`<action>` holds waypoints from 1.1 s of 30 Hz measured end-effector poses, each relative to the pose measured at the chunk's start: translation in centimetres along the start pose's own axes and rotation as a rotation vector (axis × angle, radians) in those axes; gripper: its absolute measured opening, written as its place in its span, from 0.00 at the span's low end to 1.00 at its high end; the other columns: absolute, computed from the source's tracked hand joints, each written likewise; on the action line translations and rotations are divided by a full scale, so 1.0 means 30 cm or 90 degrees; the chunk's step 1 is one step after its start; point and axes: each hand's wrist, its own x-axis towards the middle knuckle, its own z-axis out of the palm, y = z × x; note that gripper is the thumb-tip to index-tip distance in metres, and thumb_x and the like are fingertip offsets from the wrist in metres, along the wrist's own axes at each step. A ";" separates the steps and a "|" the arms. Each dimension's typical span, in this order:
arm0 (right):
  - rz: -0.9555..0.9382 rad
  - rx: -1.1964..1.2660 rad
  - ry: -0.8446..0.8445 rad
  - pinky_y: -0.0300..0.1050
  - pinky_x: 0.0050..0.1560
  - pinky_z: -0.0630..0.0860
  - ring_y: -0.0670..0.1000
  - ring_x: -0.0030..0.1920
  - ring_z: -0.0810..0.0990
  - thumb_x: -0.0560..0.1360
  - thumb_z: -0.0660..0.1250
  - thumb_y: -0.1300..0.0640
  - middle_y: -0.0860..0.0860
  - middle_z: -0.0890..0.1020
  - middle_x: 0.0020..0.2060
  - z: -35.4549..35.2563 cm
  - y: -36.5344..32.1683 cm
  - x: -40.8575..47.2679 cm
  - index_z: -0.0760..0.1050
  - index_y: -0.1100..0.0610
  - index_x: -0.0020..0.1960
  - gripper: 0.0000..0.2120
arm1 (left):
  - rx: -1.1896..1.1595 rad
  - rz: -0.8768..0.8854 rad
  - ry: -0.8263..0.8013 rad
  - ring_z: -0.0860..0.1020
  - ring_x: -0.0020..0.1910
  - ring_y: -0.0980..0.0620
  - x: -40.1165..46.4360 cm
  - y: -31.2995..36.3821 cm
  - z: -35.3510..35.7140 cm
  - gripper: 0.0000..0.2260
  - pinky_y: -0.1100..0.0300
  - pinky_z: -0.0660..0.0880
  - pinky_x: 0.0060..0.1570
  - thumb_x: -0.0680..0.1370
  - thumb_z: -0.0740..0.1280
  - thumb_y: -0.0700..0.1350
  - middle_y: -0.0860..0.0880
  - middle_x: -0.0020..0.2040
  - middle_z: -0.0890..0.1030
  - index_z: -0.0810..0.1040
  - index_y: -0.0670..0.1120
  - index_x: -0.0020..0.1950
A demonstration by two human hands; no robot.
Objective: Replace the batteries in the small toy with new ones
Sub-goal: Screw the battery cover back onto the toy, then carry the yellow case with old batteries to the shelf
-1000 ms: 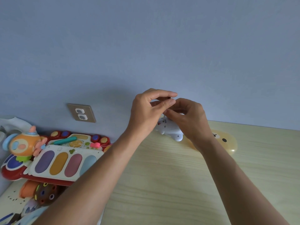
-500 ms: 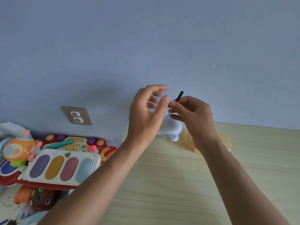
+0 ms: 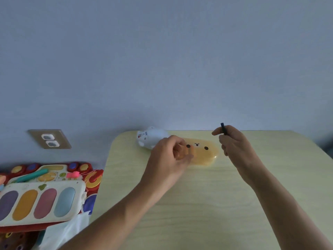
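Observation:
The small white toy [image 3: 151, 137] lies on its side at the far edge of the pale wooden table [image 3: 198, 204], with no hand on it. Just right of it sits a translucent yellow case [image 3: 203, 154] with a drawn animal face. My left hand [image 3: 169, 154] hovers over the case's left end, fingertips pinched together; anything tiny between them is too blurred to see. My right hand [image 3: 234, 143] is raised to the right of the case and grips a thin black screwdriver [image 3: 223, 128], whose top end pokes up above the fingers.
Left of the table, lower down, lies a pile of colourful toys, topped by a white keyboard toy [image 3: 41, 202] with several oval keys. A crumpled white sheet [image 3: 66, 230] lies by the table's left edge. A wall socket [image 3: 49, 139] sits on the blue wall.
Both hands have left the white toy, which now lies on the table. My left hand dropped to the yellow case and my right hand moved right with the screwdriver. The view tilted down.

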 end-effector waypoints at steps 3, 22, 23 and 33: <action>0.022 -0.060 -0.019 0.48 0.47 0.74 0.48 0.40 0.72 0.79 0.67 0.47 0.48 0.69 0.37 -0.024 0.037 -0.035 0.75 0.50 0.63 0.15 | 0.079 0.014 0.020 0.75 0.47 0.59 -0.002 -0.020 0.000 0.17 0.68 0.72 0.48 0.71 0.79 0.56 0.54 0.47 0.76 0.81 0.52 0.56; -0.030 -0.193 -0.028 0.36 0.39 0.68 0.45 0.41 0.74 0.61 0.77 0.35 0.43 0.77 0.40 0.035 0.141 -0.040 0.78 0.51 0.59 0.32 | 0.101 -0.097 -0.016 0.77 0.60 0.46 0.040 -0.093 0.087 0.30 0.51 0.77 0.58 0.65 0.80 0.57 0.50 0.56 0.80 0.77 0.47 0.63; -0.027 -0.168 -0.010 0.37 0.44 0.72 0.45 0.45 0.77 0.59 0.77 0.34 0.43 0.79 0.45 0.033 0.153 -0.042 0.76 0.51 0.65 0.39 | 0.086 -0.091 -0.007 0.77 0.62 0.47 0.037 -0.083 0.090 0.33 0.50 0.76 0.62 0.66 0.81 0.55 0.50 0.59 0.80 0.76 0.47 0.66; 0.001 0.027 0.072 0.26 0.40 0.71 0.35 0.37 0.73 0.65 0.81 0.50 0.38 0.71 0.42 -0.209 -0.090 -0.088 0.71 0.49 0.72 0.38 | -0.061 -0.106 -0.036 0.79 0.62 0.58 0.104 0.337 0.041 0.37 0.80 0.72 0.45 0.68 0.83 0.46 0.57 0.67 0.75 0.72 0.53 0.74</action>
